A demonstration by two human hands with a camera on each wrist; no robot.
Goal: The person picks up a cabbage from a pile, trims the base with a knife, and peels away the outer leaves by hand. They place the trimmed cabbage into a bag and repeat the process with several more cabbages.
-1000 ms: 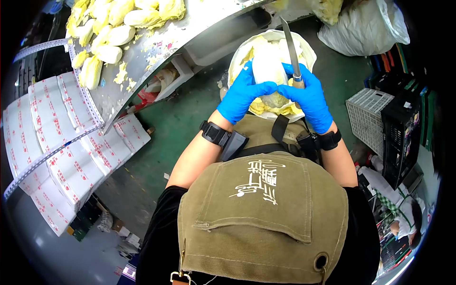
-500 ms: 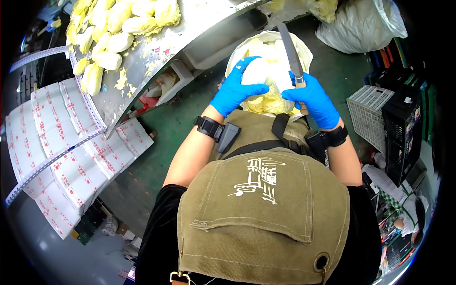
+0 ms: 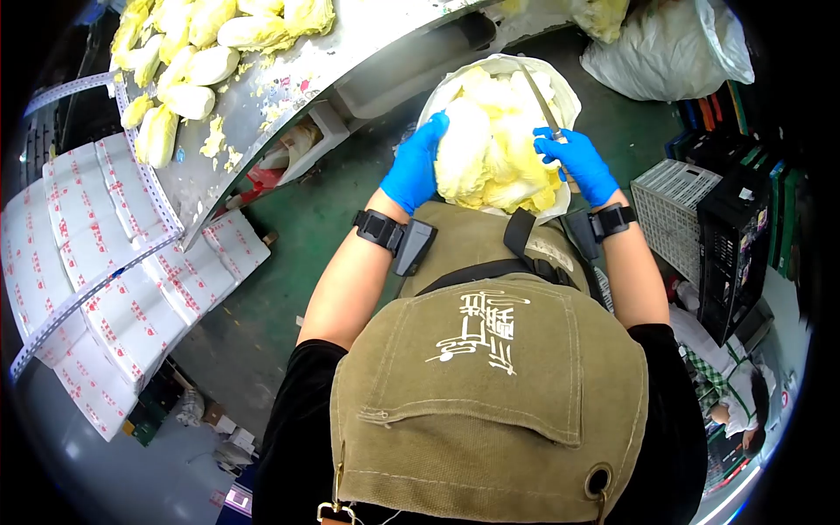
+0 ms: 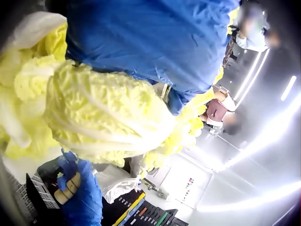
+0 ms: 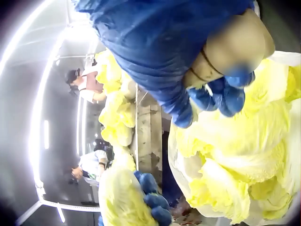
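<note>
My left hand (image 3: 418, 164), in a blue glove, holds a pale yellow napa cabbage (image 3: 461, 149) from its left side. In the right wrist view blue fingers (image 5: 157, 202) curl round that napa cabbage (image 5: 121, 200). A white-lined bin (image 3: 565, 87) lies beneath, heaped with loose yellow-white cabbage leaves (image 3: 507, 105). My right hand (image 3: 582, 168), also gloved in blue, grips a knife (image 3: 541, 98) by its wooden handle (image 5: 235, 47). The blade points away from me over the bin's right side, apart from the held cabbage.
Several napa cabbages (image 3: 188, 66) lie on the metal table (image 3: 289, 96) at upper left, among leaf scraps. White boxes with red print (image 3: 140, 306) are stacked at left. A white bag (image 3: 669, 57) and crates (image 3: 674, 210) stand at right. Other people (image 4: 218, 110) are in the background.
Both hands were together at the cabbage over the bin. They have moved apart, the left hand carrying the cabbage to the left and turning it, the knife tilting lower on the right.
</note>
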